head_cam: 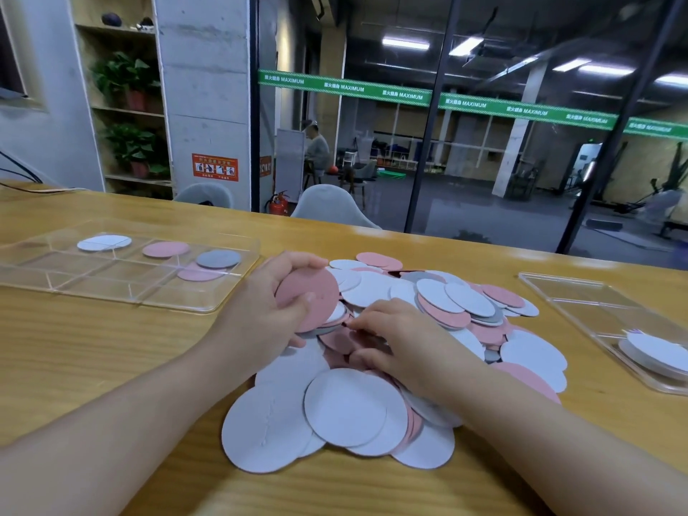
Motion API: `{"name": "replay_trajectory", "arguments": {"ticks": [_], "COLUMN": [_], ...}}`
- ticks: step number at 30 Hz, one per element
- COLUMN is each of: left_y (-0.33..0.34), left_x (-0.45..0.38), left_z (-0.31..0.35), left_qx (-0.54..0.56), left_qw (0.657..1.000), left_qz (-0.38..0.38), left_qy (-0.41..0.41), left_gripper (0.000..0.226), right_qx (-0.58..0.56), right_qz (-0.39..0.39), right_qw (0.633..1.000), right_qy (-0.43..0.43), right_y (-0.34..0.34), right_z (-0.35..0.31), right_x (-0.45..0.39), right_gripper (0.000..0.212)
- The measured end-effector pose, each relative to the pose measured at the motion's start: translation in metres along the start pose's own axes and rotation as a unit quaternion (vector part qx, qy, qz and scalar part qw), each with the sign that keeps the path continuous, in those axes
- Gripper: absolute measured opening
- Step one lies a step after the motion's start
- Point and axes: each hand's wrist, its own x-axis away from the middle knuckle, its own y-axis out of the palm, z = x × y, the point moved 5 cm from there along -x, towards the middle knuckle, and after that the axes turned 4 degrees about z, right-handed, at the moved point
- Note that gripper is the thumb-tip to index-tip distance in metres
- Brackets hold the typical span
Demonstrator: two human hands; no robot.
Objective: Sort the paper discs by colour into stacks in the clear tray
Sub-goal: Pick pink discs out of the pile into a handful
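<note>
Left fingers (298,262) curl around pink disc (312,292).

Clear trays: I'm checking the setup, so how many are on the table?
2. One clear tray lies at the far left, holding a few discs; the other clear tray lies at the right edge, partly cut off, with white discs in it.

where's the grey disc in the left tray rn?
Head view, left side: the grey disc lies in the clear tray, near its right end, overlapping a pink disc just in front of it.
</note>
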Motion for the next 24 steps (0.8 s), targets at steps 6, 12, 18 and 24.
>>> {"name": "replay_trajectory", "arguments": {"ticks": [6, 12, 18, 24], "left_y": [-0.001, -0.002, -0.005, -0.004], "left_x": [-0.001, -0.001, -0.001, -0.003], "left_z": [-0.004, -0.004, -0.003, -0.005], "left_qx": [0.012, 0.008, 0.004, 0.011], "left_qw": [1.0, 1.0, 1.0, 1.0], "left_qz": [0.0, 0.01, 0.015, 0.009], "left_qy": [0.001, 0.003, -0.011, 0.002], "left_gripper": [0.048, 0.047, 0.048, 0.042], "right_qx": [0.097, 0.147, -0.011, -0.085], "right_qz": [0.011, 0.057, 0.132, 0.216], "right_qw": [0.995, 0.986, 0.99, 0.972], "right_qy": [-0.035, -0.054, -0.038, -0.024], "right_y": [0.008, 0.011, -0.003, -0.014], "right_z": [-0.007, -0.008, 0.008, 0.006], "right_x": [-0.001, -0.01, 0.005, 0.007], "right_gripper": [0.045, 0.036, 0.03, 0.019]}}
